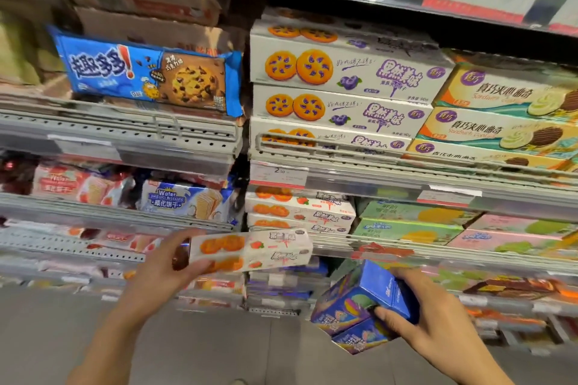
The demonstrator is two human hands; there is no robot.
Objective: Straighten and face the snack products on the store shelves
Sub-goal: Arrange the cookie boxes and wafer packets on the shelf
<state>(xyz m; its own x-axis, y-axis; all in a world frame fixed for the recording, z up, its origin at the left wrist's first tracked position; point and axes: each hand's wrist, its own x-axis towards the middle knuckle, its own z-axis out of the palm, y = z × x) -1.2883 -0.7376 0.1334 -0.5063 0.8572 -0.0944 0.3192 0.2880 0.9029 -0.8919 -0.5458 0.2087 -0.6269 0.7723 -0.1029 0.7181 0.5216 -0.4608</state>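
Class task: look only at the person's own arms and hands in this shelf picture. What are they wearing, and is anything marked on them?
Both forearms are bare up to the frame's edge: no sleeves or gloves show. The left hand and the right hand show no rings, watch, bracelet or markings, though motion blur could hide something small.

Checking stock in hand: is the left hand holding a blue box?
No, the left hand grips white strawberry-cookie boxes; the blue boxes are in the right hand.

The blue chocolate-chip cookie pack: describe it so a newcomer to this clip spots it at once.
Start at the grey upper shelf in the left bay. The blue chocolate-chip cookie pack stands on it in front of brown cartons. It is the only blue soft wrapper there; the white blueberry boxes to its right are rigid and stacked.
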